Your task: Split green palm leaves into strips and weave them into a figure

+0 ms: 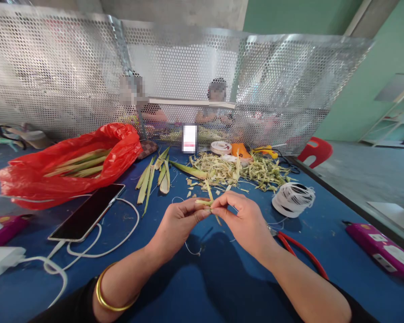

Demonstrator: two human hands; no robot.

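My left hand (pixel 175 224) and my right hand (pixel 247 222) meet above the blue table, fingertips pinched together on small pale-green leaf strips (pixel 209 190). One strip points up and away between the fingers, another lies crosswise near the left fingertips. Where they join is partly hidden by my fingers. Just beyond my hands is a heap of finished-looking pale plaited or shredded leaf pieces (pixel 218 168), with a greener heap (pixel 265 170) to its right. Longer cut leaves (pixel 146 181) lie farther left. A spool of white thread (pixel 292 200) stands beyond my right hand.
A red plastic bag (pixel 27 179) of leaf stalks sits left, behind a phone (pixel 87 213) on a white cable. Red-handled pliers (pixel 303 251) lie by my right forearm; a purple device (pixel 380 246) is farther right. A perforated metal screen (pixel 188 58) rises behind, with people beyond it.
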